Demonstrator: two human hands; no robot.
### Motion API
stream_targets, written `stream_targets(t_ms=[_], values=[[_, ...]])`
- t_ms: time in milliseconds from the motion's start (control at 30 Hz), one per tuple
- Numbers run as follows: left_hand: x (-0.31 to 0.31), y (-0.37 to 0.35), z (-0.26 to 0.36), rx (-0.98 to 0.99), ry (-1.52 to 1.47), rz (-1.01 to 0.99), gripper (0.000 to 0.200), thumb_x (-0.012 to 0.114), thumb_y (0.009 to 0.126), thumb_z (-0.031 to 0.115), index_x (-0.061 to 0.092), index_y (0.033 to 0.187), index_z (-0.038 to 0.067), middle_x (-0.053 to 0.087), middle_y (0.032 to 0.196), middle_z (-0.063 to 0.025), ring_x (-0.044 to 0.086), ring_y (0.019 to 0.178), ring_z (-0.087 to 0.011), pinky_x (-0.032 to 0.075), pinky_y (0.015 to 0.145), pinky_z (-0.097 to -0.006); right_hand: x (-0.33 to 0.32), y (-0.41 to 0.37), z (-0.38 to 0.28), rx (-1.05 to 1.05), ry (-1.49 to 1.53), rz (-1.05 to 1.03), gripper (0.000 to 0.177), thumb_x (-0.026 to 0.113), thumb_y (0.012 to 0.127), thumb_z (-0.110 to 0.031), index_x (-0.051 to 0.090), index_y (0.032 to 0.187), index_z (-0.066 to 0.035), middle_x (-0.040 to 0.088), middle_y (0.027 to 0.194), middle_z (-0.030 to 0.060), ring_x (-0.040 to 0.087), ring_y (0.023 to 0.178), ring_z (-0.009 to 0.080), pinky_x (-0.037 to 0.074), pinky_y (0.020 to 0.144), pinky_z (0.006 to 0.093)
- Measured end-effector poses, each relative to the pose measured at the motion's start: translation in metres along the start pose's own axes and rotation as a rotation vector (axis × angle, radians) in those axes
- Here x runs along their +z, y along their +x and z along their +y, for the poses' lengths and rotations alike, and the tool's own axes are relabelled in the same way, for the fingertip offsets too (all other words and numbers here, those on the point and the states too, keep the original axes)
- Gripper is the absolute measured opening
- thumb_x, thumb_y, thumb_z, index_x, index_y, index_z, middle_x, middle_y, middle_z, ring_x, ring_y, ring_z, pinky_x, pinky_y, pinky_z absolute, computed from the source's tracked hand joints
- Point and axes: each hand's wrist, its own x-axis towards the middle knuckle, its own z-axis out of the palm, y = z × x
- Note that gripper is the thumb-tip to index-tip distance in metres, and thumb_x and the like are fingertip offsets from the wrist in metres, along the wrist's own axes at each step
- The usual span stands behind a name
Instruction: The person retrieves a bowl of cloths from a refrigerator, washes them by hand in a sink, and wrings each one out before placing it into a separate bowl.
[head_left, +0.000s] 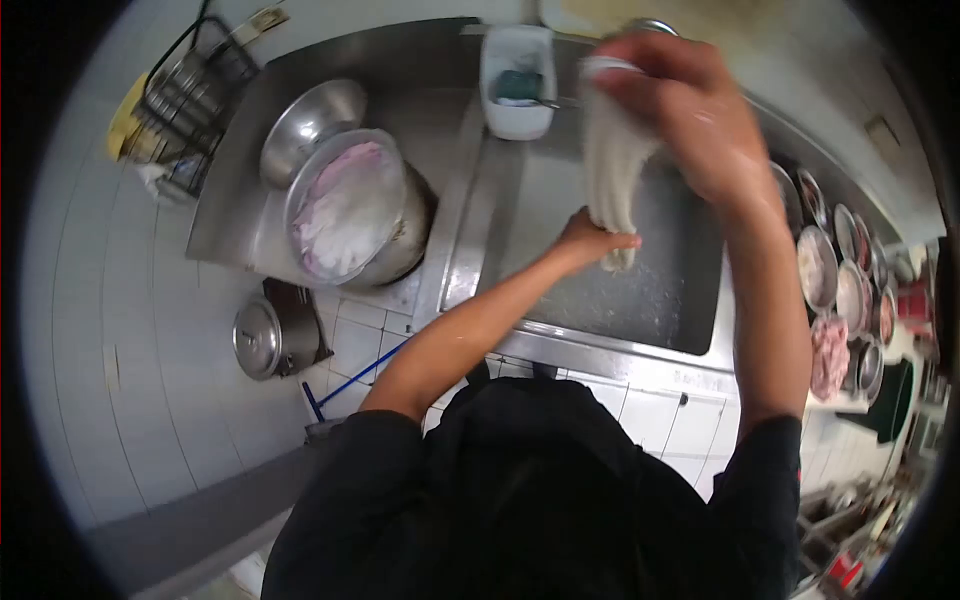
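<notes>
A long pale wet cloth (612, 165) hangs stretched above the metal sink (640, 312). Up high, my right hand (690, 110) grips its top end, fingers curled and a little blurred. Lower down, my left hand (588, 242) is closed around the cloth near its bottom end, thumb across the front. Water and light specks cover the sink floor beneath. A white plastic container (518, 120) with a dark green item and a utensil inside stands at the sink's far left corner.
Left of the sink stands a large metal pot (398, 225) heaped with white and pink material, beside a metal bowl (305, 125). A lidded pot (262, 340) is on the floor near a blue-handled tool (360, 375). Several bowls (818, 270) line the right side.
</notes>
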Motion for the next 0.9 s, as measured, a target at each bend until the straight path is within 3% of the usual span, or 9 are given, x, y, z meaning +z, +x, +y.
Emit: stream_targets(t_ms=[167,233,333,400,500,700,800,867,900], values=[[-0.068,-0.009,0.033,-0.096,-0.072,0.218,0.044,0.073,0.073,0.013,0.059,0.108,-0.008,0.065,0.104,-0.0173,0.064,0.095,-0.0237,0.049,0.081,-0.0333,-0.046,-0.013,0.071,0.175,0.223,0.380,0.025,0.056,0.090,-0.014,0.063,0.108,0.001,0.065,0.094,0.0048,0.060,0.084,0.0129,0.046,0.080,0.0263],[-0.096,-0.015,0.050,0.082,-0.262,0.056,0.039,0.071,0.073,0.007,0.059,0.107,-0.007,0.065,0.101,-0.0145,0.064,0.092,-0.0195,0.050,0.077,-0.0308,-0.029,-0.026,0.128,0.288,-0.091,0.462,0.022,0.054,0.092,-0.018,0.063,0.102,-0.001,0.065,0.091,0.0035,0.059,0.082,0.0113,0.046,0.076,0.0276],[-0.114,-0.034,0.080,0.315,-0.169,0.125,0.037,0.071,0.072,0.003,0.059,0.106,-0.004,0.065,0.097,-0.0110,0.064,0.089,-0.0162,0.051,0.074,-0.0292,0.055,-0.036,0.225,0.579,0.579,0.266,0.024,0.048,0.092,-0.019,0.063,0.106,-0.005,0.063,0.091,0.0044,0.052,0.075,0.0140,0.039,0.066,0.0306],[-0.132,-0.051,0.083,0.390,-0.261,0.097,0.038,0.071,0.072,0.002,0.058,0.108,-0.003,0.065,0.098,-0.0097,0.063,0.088,-0.0163,0.052,0.074,-0.0300,0.125,-0.023,0.147,0.824,0.967,0.266,0.042,0.038,0.094,-0.036,0.056,0.117,-0.006,0.061,0.113,0.0089,0.055,0.109,0.0221,0.041,0.091,0.0509],[-0.175,-0.094,0.083,0.384,-0.416,0.102,0.042,0.069,0.075,0.001,0.054,0.114,-0.002,0.063,0.104,-0.0089,0.062,0.092,-0.0160,0.051,0.081,-0.0311,0.185,-0.007,0.094,0.490,1.614,0.014,0.043,0.037,0.094,-0.037,0.057,0.117,-0.005,0.062,0.115,0.0117,0.055,0.114,0.0271,0.040,0.099,0.0516],[-0.291,-0.116,0.013,0.462,-0.685,0.476,0.048,0.066,0.084,0.029,0.051,0.121,0.002,0.060,0.111,-0.0113,0.057,0.105,-0.0221,0.047,0.091,-0.0366,0.304,0.044,0.035,0.409,1.373,0.054,0.031,0.054,0.091,-0.026,0.061,0.108,-0.002,0.065,0.096,0.0099,0.064,0.090,0.0210,0.052,0.081,0.0364],[-0.348,-0.116,-0.010,0.247,-1.209,0.312,0.057,0.049,0.089,0.048,0.048,0.128,0.007,0.055,0.125,-0.0120,0.054,0.114,-0.0273,0.041,0.099,-0.0437,0.365,0.058,-0.005,0.319,0.650,0.241,0.020,0.072,0.077,-0.021,0.068,0.078,-0.002,0.068,0.076,0.0076,0.063,0.064,0.0181,0.050,0.060,0.0322],[-0.390,-0.093,-0.049,0.149,-1.218,0.275,0.058,0.046,0.089,0.050,0.048,0.129,0.008,0.053,0.128,-0.0121,0.053,0.115,-0.0283,0.040,0.101,-0.0451,0.416,0.072,0.009,0.046,0.265,0.331,0.019,0.070,0.071,-0.020,0.067,0.068,-0.001,0.066,0.071,0.0145,0.064,0.061,0.0207,0.050,0.059,0.0340],[-0.404,-0.088,-0.060,0.091,-1.190,0.270,0.057,0.046,0.089,0.049,0.048,0.128,0.007,0.054,0.127,-0.0121,0.053,0.115,-0.0282,0.040,0.101,-0.0449,0.434,0.078,0.016,-0.263,0.093,0.433,0.019,0.068,0.067,-0.022,0.067,0.069,-0.003,0.066,0.073,0.0170,0.064,0.064,0.0298,0.050,0.062,0.0394]])
